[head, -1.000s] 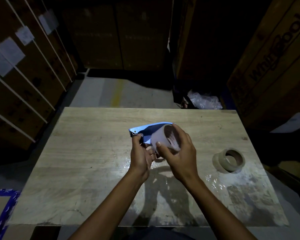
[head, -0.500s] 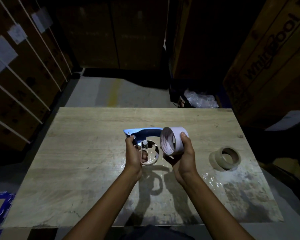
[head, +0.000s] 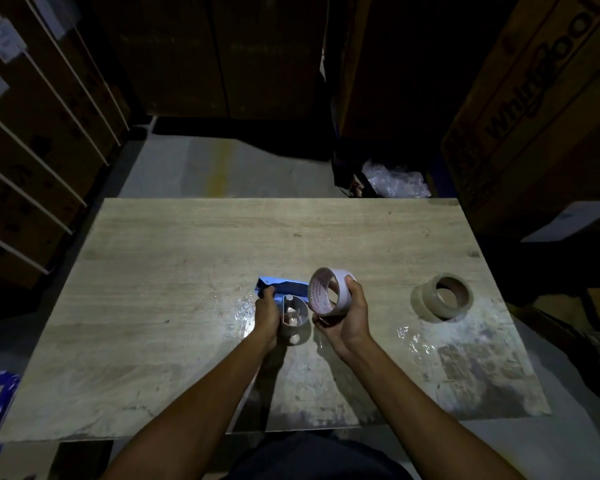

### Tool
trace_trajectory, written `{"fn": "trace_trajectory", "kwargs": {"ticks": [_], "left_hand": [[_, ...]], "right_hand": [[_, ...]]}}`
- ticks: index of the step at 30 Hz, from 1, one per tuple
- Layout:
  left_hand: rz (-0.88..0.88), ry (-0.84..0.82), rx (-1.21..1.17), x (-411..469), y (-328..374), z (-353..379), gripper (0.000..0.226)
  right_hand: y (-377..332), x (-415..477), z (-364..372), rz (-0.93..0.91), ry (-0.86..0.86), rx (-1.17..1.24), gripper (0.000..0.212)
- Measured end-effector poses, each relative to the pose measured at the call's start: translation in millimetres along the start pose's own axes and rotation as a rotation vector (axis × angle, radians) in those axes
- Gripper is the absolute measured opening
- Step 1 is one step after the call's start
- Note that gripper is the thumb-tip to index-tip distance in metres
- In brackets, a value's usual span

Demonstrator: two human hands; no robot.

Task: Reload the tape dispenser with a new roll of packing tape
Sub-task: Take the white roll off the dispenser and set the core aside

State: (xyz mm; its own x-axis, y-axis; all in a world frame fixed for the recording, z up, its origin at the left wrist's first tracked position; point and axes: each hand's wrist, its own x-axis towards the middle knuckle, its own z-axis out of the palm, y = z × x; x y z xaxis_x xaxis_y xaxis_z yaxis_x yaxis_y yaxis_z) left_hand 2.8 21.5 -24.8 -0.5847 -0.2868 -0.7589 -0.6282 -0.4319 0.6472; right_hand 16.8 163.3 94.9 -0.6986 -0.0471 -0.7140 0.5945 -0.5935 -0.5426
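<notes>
Two hands work above the wooden table (head: 174,271): left hand (head: 268,315) clenched around the blue tape dispenser (head: 284,299), right hand (head: 347,317) grasping an upright empty-looking tape core (head: 328,294) just beside it, while a tape roll (head: 442,301) lies far right.

Over the middle of the counter (head: 174,271), the left hand (head: 269,315) held the tape dispenser (head: 284,299); just right of it, the right hand (head: 347,318) held an empty-looking core (head: 326,294). A tape roll (head: 440,301) lay well apart to the right.
</notes>
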Motion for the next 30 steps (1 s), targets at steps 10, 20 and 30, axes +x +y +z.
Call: {"fn": "trace_trajectory", "kwargs": {"ticks": [10, 20, 30], "left_hand": [[0.063, 0.001, 0.206, -37.9, 19.1, 6.6, 0.043], [0.321, 0.118, 0.345, -62.9, 42.9, 13.4, 0.011], [0.280, -0.290, -0.103, -131.7, 84.7, 35.8, 0.039]], "right_hand": [[-3.5, 5.9, -7.8, 0.022, 0.002, -0.026, 0.042], [-8.3, 2.6, 6.7, -0.010, -0.065, -0.019, 0.043], [-26.1, -11.7, 20.9, -0.615, -0.139, -0.596, 0.061]]}}
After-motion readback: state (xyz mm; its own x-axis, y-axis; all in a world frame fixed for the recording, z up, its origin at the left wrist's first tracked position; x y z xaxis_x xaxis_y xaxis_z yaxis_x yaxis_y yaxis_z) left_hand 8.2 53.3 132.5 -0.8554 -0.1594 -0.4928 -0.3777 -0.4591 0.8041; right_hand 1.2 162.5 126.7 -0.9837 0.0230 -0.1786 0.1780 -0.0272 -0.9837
